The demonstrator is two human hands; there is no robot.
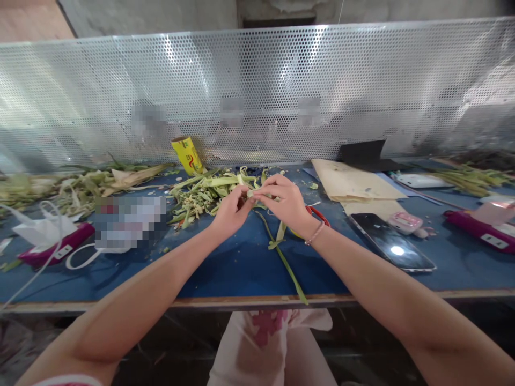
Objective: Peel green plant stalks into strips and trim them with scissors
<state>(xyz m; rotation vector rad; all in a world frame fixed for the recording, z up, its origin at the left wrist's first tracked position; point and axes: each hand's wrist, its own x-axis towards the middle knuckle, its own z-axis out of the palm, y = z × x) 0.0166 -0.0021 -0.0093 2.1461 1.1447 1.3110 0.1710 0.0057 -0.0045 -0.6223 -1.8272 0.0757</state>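
Over the blue table, my left hand and my right hand meet at the fingertips. Both pinch the pale green top of a plant piece. A long green stem hangs or lies below them, its tip at the table's front edge; how it joins the pinched part is hidden by my fingers. Just beyond my left hand lies a heap of green leaf and stem scraps. Red-handled scissors are partly covered by my right wrist.
A yellow tube stands behind the heap. To the right lie brown paper, a phone and a pink case. Purple power strips sit at both sides. A perforated metal screen closes off the back.
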